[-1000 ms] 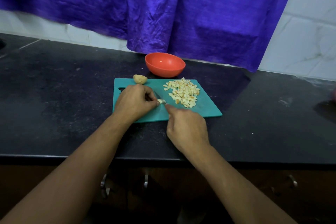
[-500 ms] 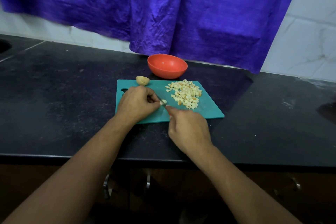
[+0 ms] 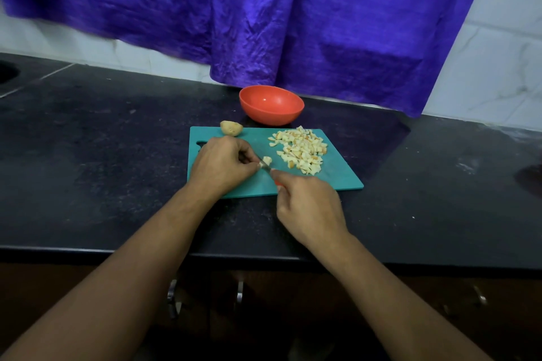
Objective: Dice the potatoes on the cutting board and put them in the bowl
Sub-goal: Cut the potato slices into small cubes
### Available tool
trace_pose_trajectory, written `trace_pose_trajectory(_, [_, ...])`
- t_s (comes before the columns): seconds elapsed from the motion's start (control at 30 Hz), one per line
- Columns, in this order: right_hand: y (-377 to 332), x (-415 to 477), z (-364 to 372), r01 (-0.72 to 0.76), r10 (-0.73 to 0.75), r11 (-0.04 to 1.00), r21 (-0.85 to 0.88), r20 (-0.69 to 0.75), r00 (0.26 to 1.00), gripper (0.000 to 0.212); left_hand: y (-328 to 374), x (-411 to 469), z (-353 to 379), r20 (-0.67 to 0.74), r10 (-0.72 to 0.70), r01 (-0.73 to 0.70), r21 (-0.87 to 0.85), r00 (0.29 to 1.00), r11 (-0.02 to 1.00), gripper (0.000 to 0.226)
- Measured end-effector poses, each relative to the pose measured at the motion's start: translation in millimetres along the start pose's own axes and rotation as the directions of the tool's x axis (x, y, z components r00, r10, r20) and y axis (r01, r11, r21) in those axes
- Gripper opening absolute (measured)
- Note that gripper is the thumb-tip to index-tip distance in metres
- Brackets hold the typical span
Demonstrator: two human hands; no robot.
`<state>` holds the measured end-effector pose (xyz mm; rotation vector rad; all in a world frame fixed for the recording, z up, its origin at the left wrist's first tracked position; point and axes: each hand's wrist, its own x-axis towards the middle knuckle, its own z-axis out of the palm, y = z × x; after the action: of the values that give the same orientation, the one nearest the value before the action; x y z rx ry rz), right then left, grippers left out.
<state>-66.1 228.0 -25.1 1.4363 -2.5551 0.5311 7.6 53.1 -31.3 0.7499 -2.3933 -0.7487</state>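
At frame centre my left hand [image 3: 223,165] pinches a potato scrap [image 3: 267,160], right hand [image 3: 308,205] grips the knife [image 3: 266,167]; a slip could nick those fingertips [image 3: 255,165].

knife [image 3: 265,166] mostly hidden under right hand [image 3: 311,208], only a blade sliver shows. left hand [image 3: 223,165] covers part of potato piece [image 3: 267,160] and the handle slot of cutting board [image 3: 337,176]. dark shape [image 3: 532,182] at right frame edge is cut off, can't identify.
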Motion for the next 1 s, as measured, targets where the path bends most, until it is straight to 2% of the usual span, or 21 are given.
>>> trace_pose_trajectory(0.1, [2, -1, -11, -0.015, 0.014, 1.000, 0.014, 0.011, 1.000, 0.042, 0, 1, 1, 0.002, -0.005, 0.005, -0.007, 1.000, 1.000, 0.007])
trace_pose_trajectory(0.23, [-2, 8, -12, -0.022, 0.024, 0.999, 0.025, -0.077, 0.997, 0.042, 0, 1, 1, -0.014, -0.024, 0.024, -0.015, 1.000, 1.000, 0.012])
trace_pose_trajectory(0.53, [-4, -1, -4, 0.035, -0.035, 0.999, -0.017, 0.014, 0.999, 0.044, 0, 0, 1, -0.013, -0.022, 0.022, -0.028, 1.000, 0.999, 0.015])
trace_pose_trajectory(0.73, [12, -2, -13, -0.068, 0.081, 0.987, 0.149, -0.080, 0.994, 0.041, -4, 2, 3, -0.025, -0.010, 0.008, -0.088, 1.000, 0.996, 0.012])
trace_pose_trajectory(0.87, [8, -10, -4, 0.020, -0.016, 0.997, 0.070, -0.048, 0.999, 0.042, -13, 7, 4, -0.116, -0.040, 0.012, -0.233, 0.992, 0.972, 0.015])
trace_pose_trajectory(1.0, [11, -12, 0, 0.109, -0.109, 0.994, -0.027, -0.018, 0.994, 0.043, -15, 8, 5, -0.110, -0.062, 0.037, -0.219, 0.992, 0.975, 0.015])
